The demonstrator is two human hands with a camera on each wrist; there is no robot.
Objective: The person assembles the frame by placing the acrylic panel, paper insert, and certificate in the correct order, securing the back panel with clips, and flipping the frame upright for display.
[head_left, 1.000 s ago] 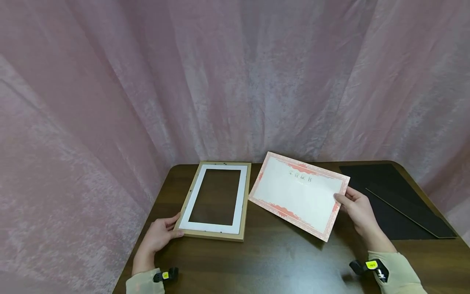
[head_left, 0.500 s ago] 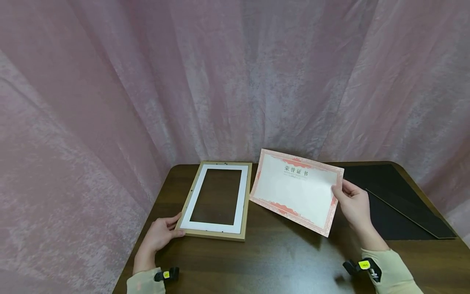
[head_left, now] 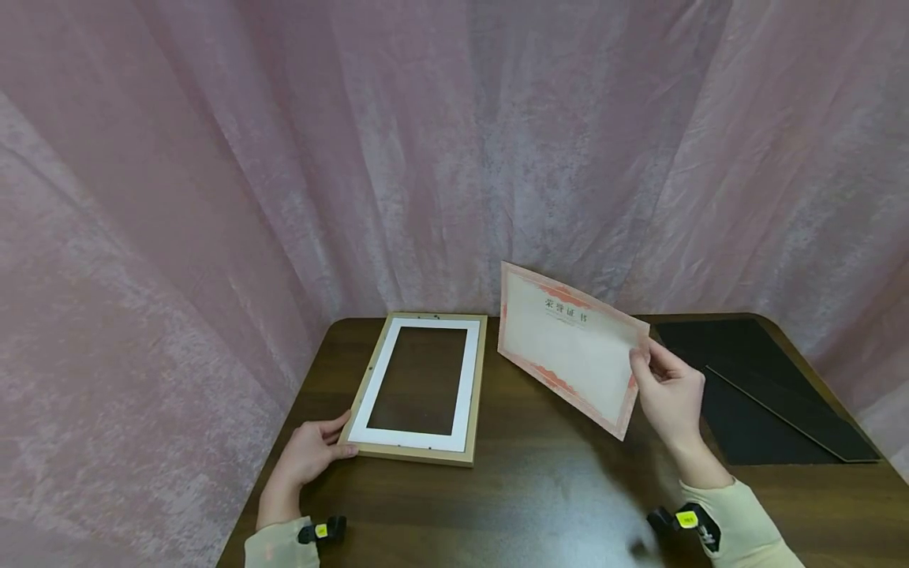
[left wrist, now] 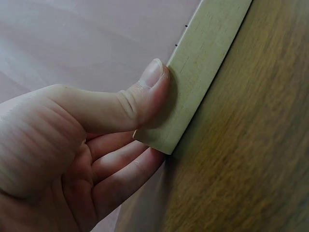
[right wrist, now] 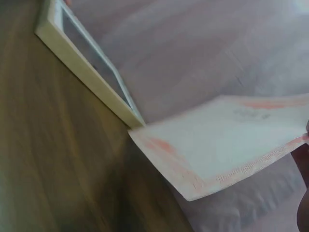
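A light wooden picture frame [head_left: 419, 388] with a white mat lies flat on the dark wooden table [head_left: 540, 489]. My left hand [head_left: 312, 451] grips its near left corner, thumb on the top edge [left wrist: 193, 72] and fingers [left wrist: 120, 169] under the corner. My right hand [head_left: 663, 394] pinches the right edge of a certificate [head_left: 568, 347] with a pink ornate border, holding it tilted up above the table to the right of the frame. In the right wrist view the certificate [right wrist: 222, 145] hangs in front of the frame [right wrist: 87, 72].
A black backing board [head_left: 760, 394] lies on the table at the right, with a thin dark sheet [head_left: 788, 410] across it. A pink curtain [head_left: 426, 158] hangs behind and on both sides of the table.
My right hand has lifted the certificate off the table and tipped it upright, moving it slightly left toward the frame. The left hand and frame have stayed put.
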